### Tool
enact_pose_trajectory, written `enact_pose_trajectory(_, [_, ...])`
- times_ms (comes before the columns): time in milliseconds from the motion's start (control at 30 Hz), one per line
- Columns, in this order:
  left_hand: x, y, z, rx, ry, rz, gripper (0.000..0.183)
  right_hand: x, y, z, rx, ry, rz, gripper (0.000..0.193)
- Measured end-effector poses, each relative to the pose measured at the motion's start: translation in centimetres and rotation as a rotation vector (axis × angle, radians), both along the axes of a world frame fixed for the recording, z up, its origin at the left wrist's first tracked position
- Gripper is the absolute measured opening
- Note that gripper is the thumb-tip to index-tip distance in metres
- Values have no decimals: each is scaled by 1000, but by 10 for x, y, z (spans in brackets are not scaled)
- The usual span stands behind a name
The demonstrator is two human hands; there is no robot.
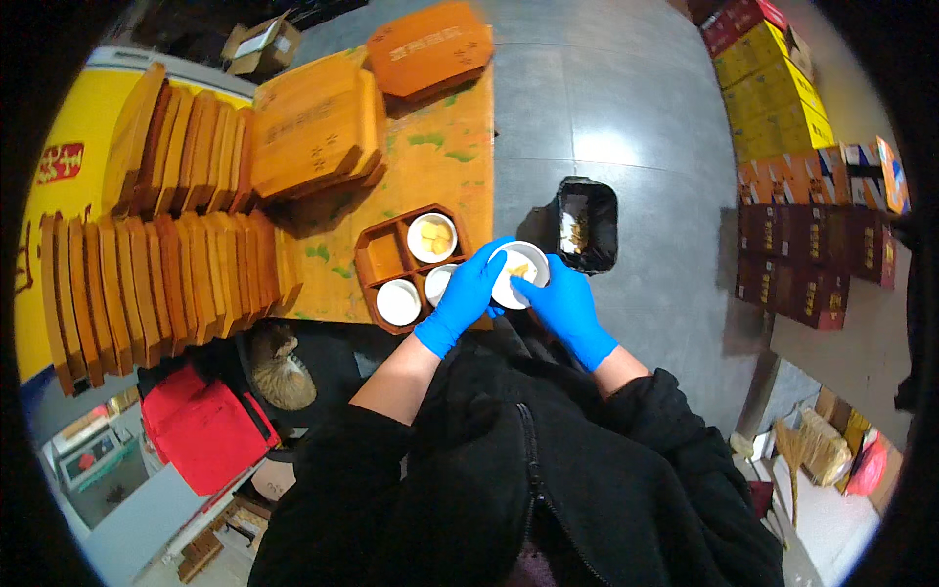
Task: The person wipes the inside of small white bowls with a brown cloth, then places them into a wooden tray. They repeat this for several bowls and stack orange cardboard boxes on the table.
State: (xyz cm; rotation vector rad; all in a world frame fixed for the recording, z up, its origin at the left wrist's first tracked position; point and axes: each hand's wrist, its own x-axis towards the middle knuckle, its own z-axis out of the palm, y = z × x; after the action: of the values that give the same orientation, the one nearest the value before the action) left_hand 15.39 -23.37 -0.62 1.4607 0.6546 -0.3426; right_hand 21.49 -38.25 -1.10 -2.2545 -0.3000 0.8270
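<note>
Both of my hands wear blue gloves. My left hand (471,292) grips a small white bowl (540,258) from its left side, just off the table's right edge. My right hand (569,305) is closed on the bowl's right side, its thumb reaching over the rim toward pale yellow pieces (515,268) inside. Left of the bowl, an octagonal wooden tray (380,256) with compartments lies on the table. It holds a white bowl with yellow pieces (432,238), a white bowl (398,302) at its near left, and another white bowl (437,282) partly hidden by my left hand.
Stacked wooden boxes (308,127) and rows of upright wooden lids (147,284) crowd the table (430,166). A black-lined bin (604,230) stands on the floor right of the table. Cartons (782,127) line the right side. A cat (284,372) lies beside a red cloth (205,430).
</note>
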Motion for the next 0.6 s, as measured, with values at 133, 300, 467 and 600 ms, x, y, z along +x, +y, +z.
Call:
enact_pose_trajectory(133, [24,-26,-11,49,-84,-110,41,13,-30,-9,-10,-36,-65,46])
enact_pose_trajectory(300, [41,-46,-25,-481,-135,-18,50,22,-66,-12,346,255,-210,45])
enact_pose_trajectory(467, [49,-81,-36,-916,60,207,53,31,-90,-10,403,707,-270,49])
enact_pose_trajectory(600, [82,-101,-57,-581,335,200,42,31,-115,-26,434,730,-666,57])
